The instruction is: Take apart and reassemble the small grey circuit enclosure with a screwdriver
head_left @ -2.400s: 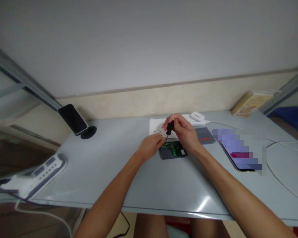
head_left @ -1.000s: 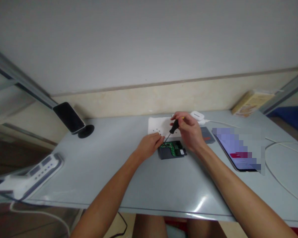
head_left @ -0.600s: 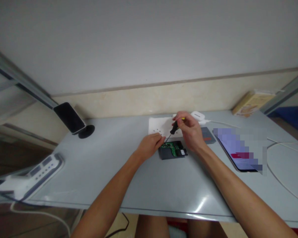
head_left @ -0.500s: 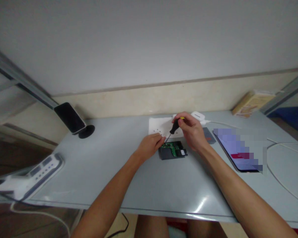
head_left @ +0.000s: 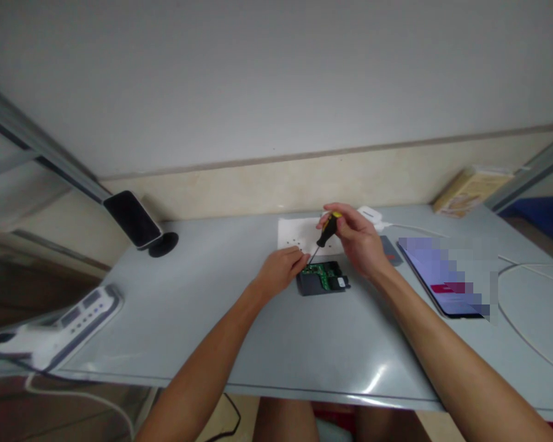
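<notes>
A small dark device (head_left: 322,278) with its cover off lies on the grey table (head_left: 276,331), showing a green circuit board (head_left: 320,273). My right hand (head_left: 357,242) grips a screwdriver (head_left: 325,232) with a black and yellow handle, tilted so its tip points down to the device's far left corner. My left hand (head_left: 283,268) rests at that same corner, fingertips pinched together right by the screwdriver tip. Whether the fingers hold a screw is too small to tell.
A white sheet (head_left: 301,236) with small dots lies behind the device. To the right sit a dark card (head_left: 389,248), a phone with a lit screen (head_left: 445,279), white earbud case (head_left: 368,213) and white cable (head_left: 529,307). A phone on a stand (head_left: 136,221) and a power strip (head_left: 69,322) are at left.
The screwdriver has tilted from nearly upright to slanted, its handle moving right and away. My left hand stays at the device's corner.
</notes>
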`<state>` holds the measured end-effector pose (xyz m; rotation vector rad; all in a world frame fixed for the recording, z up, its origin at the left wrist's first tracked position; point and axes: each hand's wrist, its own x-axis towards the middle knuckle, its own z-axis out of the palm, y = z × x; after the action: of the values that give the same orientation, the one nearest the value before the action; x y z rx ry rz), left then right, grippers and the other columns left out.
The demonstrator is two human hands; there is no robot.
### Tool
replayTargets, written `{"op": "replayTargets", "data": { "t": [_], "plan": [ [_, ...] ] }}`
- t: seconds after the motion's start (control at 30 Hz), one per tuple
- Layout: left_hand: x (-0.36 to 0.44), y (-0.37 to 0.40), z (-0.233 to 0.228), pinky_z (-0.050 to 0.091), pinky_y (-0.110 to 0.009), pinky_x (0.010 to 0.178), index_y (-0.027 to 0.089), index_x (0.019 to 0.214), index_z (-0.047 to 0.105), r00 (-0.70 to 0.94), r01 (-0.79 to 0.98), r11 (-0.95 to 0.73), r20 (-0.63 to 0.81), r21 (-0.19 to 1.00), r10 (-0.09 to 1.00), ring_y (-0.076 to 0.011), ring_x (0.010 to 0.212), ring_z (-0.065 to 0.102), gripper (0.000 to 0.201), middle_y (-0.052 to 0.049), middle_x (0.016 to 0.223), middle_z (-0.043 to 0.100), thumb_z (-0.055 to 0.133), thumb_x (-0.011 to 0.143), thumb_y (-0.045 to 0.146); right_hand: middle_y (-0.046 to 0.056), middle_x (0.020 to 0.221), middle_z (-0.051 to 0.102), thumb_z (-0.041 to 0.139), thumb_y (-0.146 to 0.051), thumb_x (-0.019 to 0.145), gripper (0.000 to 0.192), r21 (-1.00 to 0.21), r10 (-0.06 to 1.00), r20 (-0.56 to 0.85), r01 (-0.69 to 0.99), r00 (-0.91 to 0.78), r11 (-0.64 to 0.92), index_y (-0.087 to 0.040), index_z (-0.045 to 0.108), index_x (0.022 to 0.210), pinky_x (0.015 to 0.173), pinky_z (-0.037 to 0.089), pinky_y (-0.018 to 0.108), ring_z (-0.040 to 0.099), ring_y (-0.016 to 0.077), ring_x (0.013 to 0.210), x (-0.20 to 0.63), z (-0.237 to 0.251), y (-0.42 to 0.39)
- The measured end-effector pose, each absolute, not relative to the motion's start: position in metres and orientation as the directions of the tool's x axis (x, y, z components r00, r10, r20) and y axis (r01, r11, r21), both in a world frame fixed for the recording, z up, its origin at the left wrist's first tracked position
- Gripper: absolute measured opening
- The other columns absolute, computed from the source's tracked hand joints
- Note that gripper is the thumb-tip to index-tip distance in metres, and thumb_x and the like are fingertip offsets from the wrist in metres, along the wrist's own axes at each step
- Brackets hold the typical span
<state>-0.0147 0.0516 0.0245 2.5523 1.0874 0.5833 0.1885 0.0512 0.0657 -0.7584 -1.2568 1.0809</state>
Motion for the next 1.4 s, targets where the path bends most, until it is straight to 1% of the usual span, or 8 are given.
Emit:
{"op": "replayTargets", "data": {
  "t": [0.23,0.43,0.53,0.67,0.83,1.03,1.23,1.4],
  "plan": [
    [-0.015,0.052,0.025,0.043,-0.026,0.073,0.018,0.076,0.06,0.633,0.593,-0.676,0.266,0.439,0.727,-0.0149,0.075,0.058,0.042,-0.002,0.077,0.059,0.039,0.109,0.035,0.005,0.097,0.068,0.075,-0.047,0.085,0.021,-0.883,0.889,0.453,-0.111,0.06,0.457,-0.026,0.074,0.082,0.084,0.054,0.038,0.065,0.0221,0.096,0.188,0.066,0.051],
    [-0.016,0.053,0.023,0.044,-0.026,0.073,0.018,0.076,0.06,0.633,0.604,-0.675,0.259,0.423,0.729,-0.0147,0.075,0.058,0.045,-0.002,0.077,0.059,0.037,0.109,0.037,0.003,0.104,0.073,0.07,-0.043,0.09,0.029,-0.913,0.927,0.372,-0.202,-0.056,0.354,-0.032,0.073,0.116,0.093,0.053,0.042,0.067,0.0232,0.103,0.194,0.064,0.053],
    [-0.016,0.053,0.023,0.044,-0.026,0.073,0.018,0.076,0.061,0.636,0.603,-0.676,0.256,0.424,0.728,-0.0147,0.075,0.059,0.045,-0.002,0.077,0.059,0.037,0.109,0.038,0.004,0.119,0.071,0.068,-0.043,0.091,0.019,-0.902,0.921,0.388,-0.219,-0.029,0.372,-0.03,0.076,0.102,0.099,0.05,0.043,0.065,0.024,0.112,0.192,0.064,0.053],
    [-0.016,0.052,0.023,0.044,-0.026,0.073,0.018,0.076,0.061,0.637,0.592,-0.68,0.265,0.432,0.724,-0.0146,0.075,0.059,0.043,-0.002,0.077,0.059,0.04,0.109,0.036,0.003,0.099,0.069,0.077,-0.04,0.084,0.012,-0.891,0.899,0.437,-0.122,0.034,0.437,-0.028,0.076,0.087,0.085,0.052,0.036,0.064,0.0202,0.095,0.191,0.065,0.051],
    [-0.017,0.052,0.024,0.043,-0.026,0.072,0.018,0.076,0.061,0.64,0.592,-0.685,0.269,0.425,0.72,-0.0146,0.074,0.057,0.043,-0.001,0.077,0.059,0.04,0.109,0.036,0.002,0.095,0.072,0.071,-0.04,0.089,0.023,-0.913,0.921,0.376,-0.21,-0.105,0.349,-0.03,0.074,0.109,0.086,0.052,0.038,0.065,0.0208,0.092,0.192,0.07,0.047],
    [-0.017,0.052,0.024,0.042,-0.025,0.072,0.018,0.075,0.061,0.629,0.588,-0.671,0.266,0.452,0.73,-0.0142,0.074,0.057,0.045,-0.001,0.076,0.058,0.038,0.109,0.039,0.002,0.092,0.065,0.075,-0.042,0.086,0.017,-0.886,0.89,0.455,-0.112,-0.019,0.451,-0.025,0.071,0.083,0.078,0.051,0.033,0.061,0.0186,0.087,0.188,0.074,0.046],
    [-0.016,0.051,0.025,0.042,-0.026,0.07,0.018,0.071,0.059,0.598,0.566,-0.634,0.267,0.527,0.756,-0.0136,0.071,0.056,0.048,-0.001,0.074,0.057,0.039,0.108,0.039,0.003,0.097,0.071,0.073,-0.043,0.088,0.027,-0.911,0.908,0.403,-0.147,-0.112,0.386,-0.029,0.068,0.11,0.085,0.054,0.038,0.066,0.0205,0.093,0.191,0.074,0.048],
    [-0.015,0.051,0.024,0.042,-0.026,0.07,0.018,0.069,0.058,0.596,0.554,-0.631,0.27,0.543,0.756,-0.0136,0.071,0.055,0.047,0.0,0.073,0.056,0.04,0.108,0.038,0.004,0.108,0.068,0.073,-0.047,0.086,0.023,-0.89,0.897,0.441,-0.14,-0.026,0.433,-0.027,0.068,0.096,0.085,0.054,0.037,0.065,0.0214,0.1,0.185,0.067,0.047]
  ]
}}
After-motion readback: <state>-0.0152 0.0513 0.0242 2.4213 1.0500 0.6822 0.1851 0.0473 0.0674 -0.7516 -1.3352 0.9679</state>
